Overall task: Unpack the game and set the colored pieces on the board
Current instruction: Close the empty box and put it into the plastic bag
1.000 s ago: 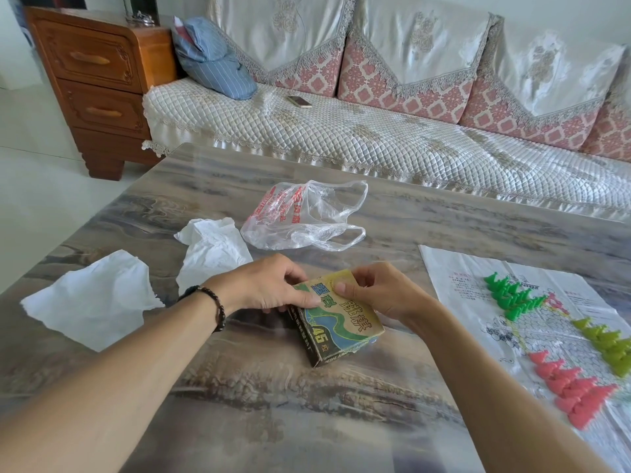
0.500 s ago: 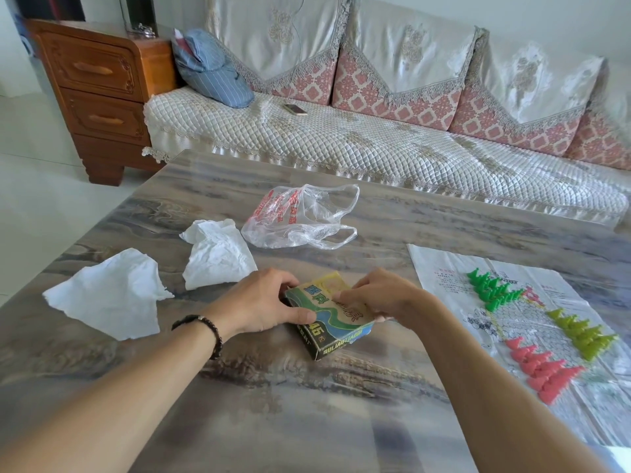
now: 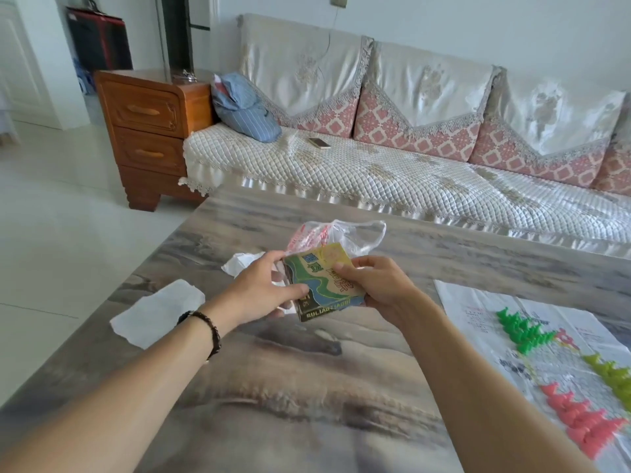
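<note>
Gripping the game box [image 3: 322, 285] from both sides, left hand [image 3: 263, 290] and right hand [image 3: 377, 285] fingers curled round it above the surface [image 3: 307, 387], paper board [image 3: 485, 322] lay right.

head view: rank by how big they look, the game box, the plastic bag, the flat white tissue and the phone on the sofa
1. flat white tissue
2. game box and plastic bag: too close to rank, and the box partly hides the bag
3. phone, though it lies farthest from the camera
</note>
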`<control>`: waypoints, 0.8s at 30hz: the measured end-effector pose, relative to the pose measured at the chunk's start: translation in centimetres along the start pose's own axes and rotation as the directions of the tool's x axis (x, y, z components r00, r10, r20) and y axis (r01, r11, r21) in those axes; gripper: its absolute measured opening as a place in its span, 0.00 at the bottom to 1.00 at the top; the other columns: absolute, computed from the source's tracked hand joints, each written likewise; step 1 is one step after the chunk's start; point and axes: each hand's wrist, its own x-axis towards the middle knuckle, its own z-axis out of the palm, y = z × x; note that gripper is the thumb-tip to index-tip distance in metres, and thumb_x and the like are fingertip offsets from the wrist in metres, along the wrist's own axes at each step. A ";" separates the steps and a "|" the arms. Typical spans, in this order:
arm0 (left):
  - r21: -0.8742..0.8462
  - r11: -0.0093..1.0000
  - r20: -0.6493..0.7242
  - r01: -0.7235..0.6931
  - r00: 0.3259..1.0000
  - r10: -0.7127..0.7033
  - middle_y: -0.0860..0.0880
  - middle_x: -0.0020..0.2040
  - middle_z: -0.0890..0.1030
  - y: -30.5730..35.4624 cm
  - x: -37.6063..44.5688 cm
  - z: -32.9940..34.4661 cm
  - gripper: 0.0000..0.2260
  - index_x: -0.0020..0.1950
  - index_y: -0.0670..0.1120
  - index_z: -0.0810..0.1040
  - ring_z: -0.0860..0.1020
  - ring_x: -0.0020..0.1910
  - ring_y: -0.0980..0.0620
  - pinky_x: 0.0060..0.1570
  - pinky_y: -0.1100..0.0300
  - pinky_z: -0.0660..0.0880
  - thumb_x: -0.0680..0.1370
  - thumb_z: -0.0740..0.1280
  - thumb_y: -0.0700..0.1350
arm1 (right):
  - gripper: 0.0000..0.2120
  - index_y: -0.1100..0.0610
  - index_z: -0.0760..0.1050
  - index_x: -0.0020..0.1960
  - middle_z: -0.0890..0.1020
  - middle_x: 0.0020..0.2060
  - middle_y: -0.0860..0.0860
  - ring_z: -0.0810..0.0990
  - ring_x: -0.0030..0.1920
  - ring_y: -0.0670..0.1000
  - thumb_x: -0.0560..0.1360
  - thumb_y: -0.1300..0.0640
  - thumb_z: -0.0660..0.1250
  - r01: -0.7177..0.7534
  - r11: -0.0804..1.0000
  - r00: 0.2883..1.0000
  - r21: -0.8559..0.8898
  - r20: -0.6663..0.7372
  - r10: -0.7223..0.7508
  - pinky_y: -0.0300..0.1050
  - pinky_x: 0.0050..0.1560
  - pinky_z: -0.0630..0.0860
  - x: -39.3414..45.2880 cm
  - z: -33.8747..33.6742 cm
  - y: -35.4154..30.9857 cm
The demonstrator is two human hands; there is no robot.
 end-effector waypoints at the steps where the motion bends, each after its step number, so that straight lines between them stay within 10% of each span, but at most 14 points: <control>1: -0.050 0.998 0.001 0.023 1.000 -0.023 0.46 0.58 0.77 0.0 0.5 -1.2 0.33 0.72 0.51 0.62 0.83 0.38 0.48 0.38 0.53 0.81 0.72 0.75 0.44 | 0.19 0.63 0.75 0.55 0.85 0.43 0.59 0.86 0.42 0.56 0.69 0.56 0.76 0.008 0.999 1.000 0.031 -0.001 -0.008 0.57 0.49 0.82 0.9 1.3 -0.9; 4: -0.082 0.996 -0.010 0.018 1.000 -0.018 0.49 0.54 0.81 -1.0 2.2 -4.7 0.38 0.77 0.51 0.57 0.83 0.39 0.50 0.34 0.57 0.78 0.73 0.75 0.43 | 0.12 0.61 0.77 0.46 0.85 0.42 0.59 0.85 0.42 0.58 0.70 0.56 0.76 0.044 0.999 0.998 0.014 -0.034 -0.044 0.57 0.48 0.82 4.0 5.8 -2.8; 8: 0.066 0.998 -0.161 -0.011 0.987 0.022 0.53 0.57 0.81 -3.7 5.8 -9.9 0.18 0.65 0.55 0.76 0.82 0.46 0.52 0.42 0.53 0.81 0.76 0.70 0.49 | 0.08 0.57 0.79 0.38 0.85 0.37 0.55 0.86 0.40 0.54 0.72 0.54 0.73 0.055 0.992 0.997 -0.112 -0.046 -0.060 0.53 0.45 0.83 8.8 11.5 -4.4; 14: 0.299 0.953 -0.203 0.040 0.979 0.022 0.52 0.70 0.71 -7.5 11.8 -15.6 0.32 0.75 0.52 0.66 0.73 0.65 0.50 0.65 0.53 0.71 0.73 0.73 0.54 | 0.09 0.62 0.80 0.40 0.86 0.37 0.57 0.86 0.38 0.55 0.70 0.56 0.74 -0.012 0.990 1.000 -0.142 -0.017 0.010 0.54 0.46 0.83 17.5 17.6 -4.6; 24: 0.611 0.791 -0.117 -0.010 0.988 0.103 0.45 0.68 0.72 -11.3 18.9 -17.7 0.33 0.76 0.53 0.62 0.69 0.68 0.45 0.65 0.53 0.68 0.74 0.72 0.50 | 0.21 0.62 0.80 0.44 0.84 0.37 0.56 0.81 0.28 0.50 0.65 0.45 0.77 -0.028 0.920 0.994 -0.392 -0.111 -0.017 0.46 0.33 0.83 24.1 20.2 -3.3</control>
